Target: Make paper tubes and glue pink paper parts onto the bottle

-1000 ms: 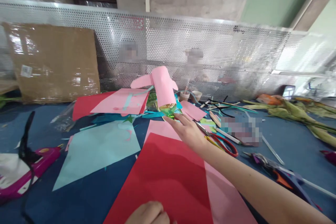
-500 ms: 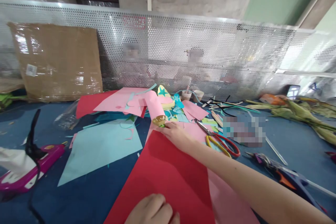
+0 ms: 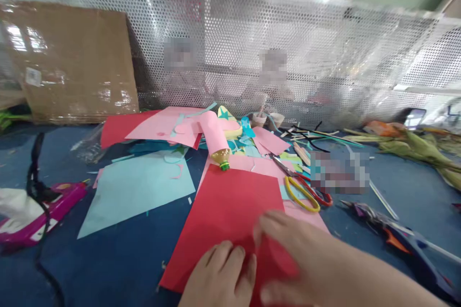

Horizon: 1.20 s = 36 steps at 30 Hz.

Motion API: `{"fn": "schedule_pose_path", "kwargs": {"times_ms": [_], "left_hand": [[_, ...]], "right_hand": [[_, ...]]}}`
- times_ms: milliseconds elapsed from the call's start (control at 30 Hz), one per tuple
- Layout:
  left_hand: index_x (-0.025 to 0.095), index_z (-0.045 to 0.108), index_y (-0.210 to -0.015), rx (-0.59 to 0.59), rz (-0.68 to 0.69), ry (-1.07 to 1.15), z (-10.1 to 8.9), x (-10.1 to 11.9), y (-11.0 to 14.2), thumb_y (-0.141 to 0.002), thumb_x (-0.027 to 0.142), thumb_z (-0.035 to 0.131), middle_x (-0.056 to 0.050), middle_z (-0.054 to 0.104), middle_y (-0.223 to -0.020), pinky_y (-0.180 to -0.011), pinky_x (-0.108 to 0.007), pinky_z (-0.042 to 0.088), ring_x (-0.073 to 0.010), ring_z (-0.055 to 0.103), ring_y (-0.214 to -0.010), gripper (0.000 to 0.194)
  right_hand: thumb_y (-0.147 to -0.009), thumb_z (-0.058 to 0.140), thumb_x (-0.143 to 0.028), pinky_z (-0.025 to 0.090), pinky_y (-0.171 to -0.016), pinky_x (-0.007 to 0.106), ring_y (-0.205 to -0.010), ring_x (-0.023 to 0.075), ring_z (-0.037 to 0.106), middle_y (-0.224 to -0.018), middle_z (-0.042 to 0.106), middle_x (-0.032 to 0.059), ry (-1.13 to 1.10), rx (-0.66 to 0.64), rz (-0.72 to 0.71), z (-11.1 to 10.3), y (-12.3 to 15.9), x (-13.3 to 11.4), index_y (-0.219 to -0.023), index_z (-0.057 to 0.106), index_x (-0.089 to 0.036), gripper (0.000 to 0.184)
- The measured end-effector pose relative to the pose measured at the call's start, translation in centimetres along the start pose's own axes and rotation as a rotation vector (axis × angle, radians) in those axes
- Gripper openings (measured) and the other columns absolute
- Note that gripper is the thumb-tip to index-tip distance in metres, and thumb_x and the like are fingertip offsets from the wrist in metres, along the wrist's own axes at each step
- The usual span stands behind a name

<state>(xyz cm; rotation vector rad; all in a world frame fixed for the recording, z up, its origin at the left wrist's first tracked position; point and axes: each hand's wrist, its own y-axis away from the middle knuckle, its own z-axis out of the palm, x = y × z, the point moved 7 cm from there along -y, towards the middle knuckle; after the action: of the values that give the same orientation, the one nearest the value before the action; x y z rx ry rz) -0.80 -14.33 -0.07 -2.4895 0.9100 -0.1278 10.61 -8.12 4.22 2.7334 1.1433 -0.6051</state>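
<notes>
A red paper sheet [image 3: 230, 206] lies on the blue table in front of me. My left hand [image 3: 219, 276] rests flat on its near edge, fingers together and stretched out. My right hand [image 3: 298, 254] hovers over the sheet's near right part, fingers spread, blurred by motion, holding nothing. Beyond the sheet lies a bottle wrapped in pink paper [image 3: 214, 136], with a green cap, on its side among paper scraps. Neither hand touches it.
Scissors with yellow and red handles [image 3: 304, 189] lie right of the red sheet. A light blue sheet [image 3: 137, 187] lies left, a magenta glue gun [image 3: 43, 211] at far left. Cardboard [image 3: 72, 67] leans on a perforated metal screen. Another glue gun [image 3: 392, 237] lies right.
My right hand lowered the pink-wrapped bottle onto the table, let go of it and drew back over the red sheet. My left hand slid further onto the sheet.
</notes>
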Motion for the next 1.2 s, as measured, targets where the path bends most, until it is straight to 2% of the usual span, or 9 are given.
{"fn": "schedule_pose_path", "kwargs": {"times_ms": [100, 233, 333, 467, 567, 667, 867, 967, 1200], "left_hand": [[0.015, 0.065, -0.108, -0.049, -0.052, -0.026, 0.5, 0.6, -1.1, -0.089, 0.020, 0.048, -0.011, 0.072, -0.097, -0.069, -0.033, 0.061, -0.0259, 0.068, -0.089, 0.026], [0.013, 0.062, -0.118, -0.106, -0.026, 0.025, -0.3, 0.2, -1.8, -0.088, 0.023, 0.051, -0.014, 0.071, -0.114, -0.076, -0.035, 0.062, -0.0271, 0.069, -0.099, 0.034], [0.015, 0.065, -0.113, -0.054, -0.024, 0.056, -1.5, -1.9, -0.6, -0.094, 0.029, 0.043, -0.011, 0.074, -0.110, -0.073, -0.037, 0.064, -0.0262, 0.072, -0.094, 0.032], [0.025, 0.065, -0.112, -0.020, -0.129, 0.169, -2.0, -5.3, 1.6, -0.095, 0.029, 0.042, -0.004, 0.073, -0.114, -0.078, -0.030, 0.063, -0.0201, 0.073, -0.096, 0.029], [0.027, 0.068, -0.099, 0.006, -0.203, 0.289, -2.0, -6.4, 2.1, -0.096, 0.040, 0.045, -0.001, 0.075, -0.105, -0.083, -0.025, 0.060, -0.0166, 0.073, -0.092, 0.026], [0.027, 0.064, -0.090, 0.035, -0.325, 0.341, -2.0, -7.1, 1.6, -0.096, 0.049, 0.044, 0.000, 0.076, -0.090, -0.073, -0.021, 0.061, -0.0151, 0.074, -0.081, 0.030], [0.025, 0.054, -0.108, 0.051, -0.583, 0.272, -1.4, -8.0, 1.0, -0.092, 0.060, 0.040, -0.003, 0.073, -0.084, -0.058, -0.025, 0.059, -0.0191, 0.074, -0.069, 0.041], [0.026, 0.051, -0.117, 0.051, -0.594, 0.229, -1.1, -8.0, 0.8, -0.094, 0.059, 0.036, -0.001, 0.071, -0.079, -0.053, -0.025, 0.056, -0.0197, 0.072, -0.067, 0.044], [0.028, 0.053, -0.119, 0.056, -0.539, 0.171, -0.5, -7.7, 1.3, -0.096, 0.052, 0.040, 0.000, 0.060, -0.075, -0.062, -0.033, 0.052, -0.0195, 0.064, -0.067, 0.036]], "right_hand": [[-0.076, 0.072, -0.019, 0.055, -0.080, 0.028, -0.094, 0.0219, 0.069, -0.105, 0.072, 0.0044, 0.104, -0.031, -0.056, 1.6, 2.8, -1.3, -0.104, 0.062, -0.023, 0.030], [-0.082, 0.057, -0.006, 0.054, -0.091, 0.031, -0.106, 0.0215, 0.067, -0.117, 0.070, 0.0077, 0.118, 0.035, 0.011, 2.5, 4.5, 1.0, -0.105, 0.063, -0.021, 0.028], [-0.087, 0.050, -0.009, 0.051, -0.097, 0.031, -0.116, 0.0195, 0.062, -0.125, 0.067, 0.0075, 0.050, 0.087, 0.109, 2.5, 5.9, 3.6, -0.103, 0.063, -0.023, 0.025], [-0.081, 0.053, -0.008, 0.050, -0.097, 0.026, -0.117, 0.0160, 0.061, -0.125, 0.067, 0.0041, -0.108, 0.177, 0.163, 2.4, 7.5, 5.4, -0.103, 0.062, -0.025, 0.029], [-0.086, 0.054, -0.015, 0.052, -0.090, 0.021, -0.105, 0.0137, 0.066, -0.112, 0.071, 0.0019, -0.183, 0.290, 0.172, 1.9, 7.9, 5.8, -0.096, 0.064, -0.026, 0.019], [-0.091, 0.056, -0.031, 0.053, -0.084, 0.023, -0.096, 0.0153, 0.068, -0.099, 0.073, 0.0007, -0.151, 0.395, 0.253, 1.6, 8.0, 6.3, -0.090, 0.066, -0.029, 0.010], [-0.083, 0.059, -0.057, 0.047, -0.051, 0.024, -0.053, 0.0155, 0.060, -0.069, 0.065, -0.0036, -0.014, 0.609, 0.600, 1.5, 8.5, 8.2, -0.097, 0.049, -0.026, 0.036], [-0.084, 0.055, -0.060, 0.044, -0.050, 0.025, -0.048, 0.0162, 0.055, -0.060, 0.059, -0.0064, 0.021, 0.615, 0.655, 1.8, 7.8, 8.3, -0.101, 0.044, -0.026, 0.040], [-0.085, 0.052, -0.063, 0.043, -0.052, 0.027, -0.057, 0.0191, 0.058, -0.066, 0.060, -0.0026, 0.178, 0.646, 0.693, 1.8, 7.0, 8.0, -0.091, 0.043, -0.026, 0.038]]}}
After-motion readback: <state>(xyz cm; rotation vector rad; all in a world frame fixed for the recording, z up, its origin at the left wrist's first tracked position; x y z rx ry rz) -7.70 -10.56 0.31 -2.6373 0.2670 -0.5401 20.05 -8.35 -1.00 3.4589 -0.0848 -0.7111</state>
